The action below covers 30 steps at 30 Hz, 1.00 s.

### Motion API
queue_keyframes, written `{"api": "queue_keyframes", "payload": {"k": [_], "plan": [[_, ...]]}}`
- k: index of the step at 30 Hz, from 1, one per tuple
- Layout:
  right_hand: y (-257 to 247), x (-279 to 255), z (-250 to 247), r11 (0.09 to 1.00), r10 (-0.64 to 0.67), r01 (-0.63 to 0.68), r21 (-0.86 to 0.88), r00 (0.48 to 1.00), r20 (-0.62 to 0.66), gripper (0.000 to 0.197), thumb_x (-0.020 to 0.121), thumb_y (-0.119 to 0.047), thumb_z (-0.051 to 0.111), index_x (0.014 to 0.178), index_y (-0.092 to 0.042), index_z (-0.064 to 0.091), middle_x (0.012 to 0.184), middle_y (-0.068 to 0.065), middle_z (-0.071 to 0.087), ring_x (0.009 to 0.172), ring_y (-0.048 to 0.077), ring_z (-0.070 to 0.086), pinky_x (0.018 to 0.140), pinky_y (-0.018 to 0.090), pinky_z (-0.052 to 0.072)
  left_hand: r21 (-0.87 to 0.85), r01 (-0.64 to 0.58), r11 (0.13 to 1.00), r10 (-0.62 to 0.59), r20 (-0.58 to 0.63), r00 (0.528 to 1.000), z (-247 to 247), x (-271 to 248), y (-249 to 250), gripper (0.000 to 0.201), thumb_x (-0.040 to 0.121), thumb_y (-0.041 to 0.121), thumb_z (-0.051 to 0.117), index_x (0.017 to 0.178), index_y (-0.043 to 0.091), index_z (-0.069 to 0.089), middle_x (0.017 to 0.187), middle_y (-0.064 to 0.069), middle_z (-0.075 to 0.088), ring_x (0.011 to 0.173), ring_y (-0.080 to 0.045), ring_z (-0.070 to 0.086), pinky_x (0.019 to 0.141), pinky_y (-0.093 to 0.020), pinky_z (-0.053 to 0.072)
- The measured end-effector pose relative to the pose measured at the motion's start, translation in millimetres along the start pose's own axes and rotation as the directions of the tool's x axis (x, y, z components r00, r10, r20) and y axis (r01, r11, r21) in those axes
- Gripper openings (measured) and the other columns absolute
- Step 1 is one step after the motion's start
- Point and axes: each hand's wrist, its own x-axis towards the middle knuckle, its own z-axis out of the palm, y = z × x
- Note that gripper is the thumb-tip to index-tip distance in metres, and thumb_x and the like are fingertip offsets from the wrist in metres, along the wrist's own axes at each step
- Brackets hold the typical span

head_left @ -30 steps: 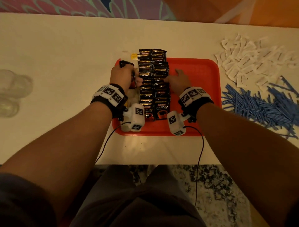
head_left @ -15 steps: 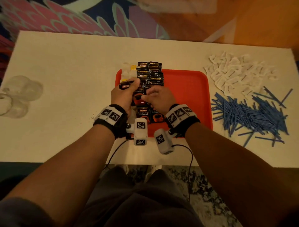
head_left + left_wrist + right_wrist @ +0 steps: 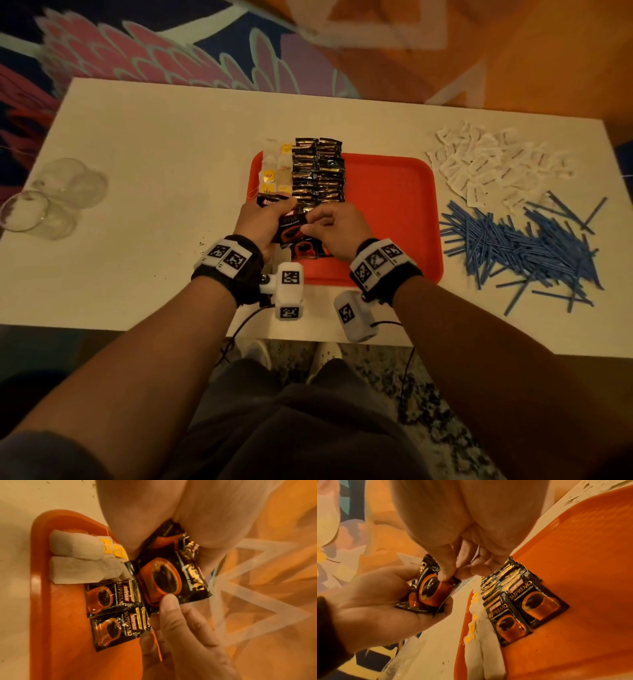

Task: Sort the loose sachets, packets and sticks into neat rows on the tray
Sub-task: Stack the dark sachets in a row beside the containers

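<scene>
An orange tray [image 3: 394, 192] lies mid-table. Two rows of black coffee sachets [image 3: 318, 171] run down its left part, with white tea bags [image 3: 274, 171] beside them at the left edge. My left hand [image 3: 263, 219] grips a small stack of coffee sachets [image 3: 429, 588] above the tray's near left. My right hand [image 3: 335, 226] pinches the corner of the top sachet [image 3: 171, 580] of that stack between thumb and forefinger. Two sachets [image 3: 111, 608] lie flat at the near end of the rows.
White sugar packets [image 3: 489, 168] lie heaped at the table's far right. A pile of blue sticks [image 3: 527, 243] sits in front of them. Clear glass cups [image 3: 51, 202] stand at the left edge. The tray's right half [image 3: 394, 219] is bare.
My right hand left the sachet rows and came to the stack in my left hand, taking hold of the top sachet. The head view shifted back, showing more table.
</scene>
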Motion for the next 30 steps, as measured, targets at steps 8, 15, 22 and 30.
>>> {"api": "queue_keyframes", "payload": {"k": [8,15,22,30], "plan": [[39.2,-9.7,19.0,0.965,0.237,-0.238,-0.109,0.971,-0.029,0.005,0.088,-0.019,0.071,0.09,-0.021,0.067,0.082,-0.012,0.061,0.075,0.0,0.056,0.056,0.014,0.037,0.135,-0.01,0.991,0.03,-0.144,0.989,-23.3,6.5,-15.4,0.014,0.097,0.03,0.062,0.093,0.017,0.063,0.081,-0.003,0.069,0.067,-0.016,0.064,0.074,-0.037,0.056],[59.7,-5.4,33.5,0.915,0.364,-0.38,-0.138,0.923,-0.124,0.011,0.088,-0.021,0.072,0.097,-0.015,0.068,0.099,-0.006,0.056,0.089,0.01,0.057,0.062,0.017,0.044,0.016,0.043,0.999,-0.04,-0.127,0.991,-51.0,6.9,-17.4,0.011,0.1,0.021,0.054,0.093,0.014,0.06,0.07,-0.003,0.063,0.057,-0.017,0.055,0.055,-0.032,0.046],[67.7,5.8,45.4,0.881,0.447,-0.467,-0.076,0.875,-0.188,0.014,0.084,-0.023,0.076,0.094,-0.016,0.068,0.098,-0.004,0.066,0.072,0.0,0.052,0.047,0.01,0.031,-0.02,0.075,0.997,-0.077,-0.117,0.99,-67.2,4.2,-17.4,0.014,0.1,0.019,0.054,0.088,0.015,0.062,0.07,-0.005,0.062,0.059,-0.019,0.055,0.056,-0.032,0.047],[70.3,9.6,45.1,0.871,0.473,-0.488,-0.045,0.861,-0.184,0.017,0.083,-0.021,0.076,0.097,-0.019,0.067,0.102,-0.004,0.062,0.078,0.006,0.055,0.046,0.011,0.032,-0.164,0.182,0.969,-0.201,-0.103,0.974,-68.3,1.6,-21.9,0.017,0.101,0.021,0.049,0.098,0.01,0.061,0.068,-0.004,0.059,0.055,-0.02,0.058,0.048,-0.028,0.049]]}}
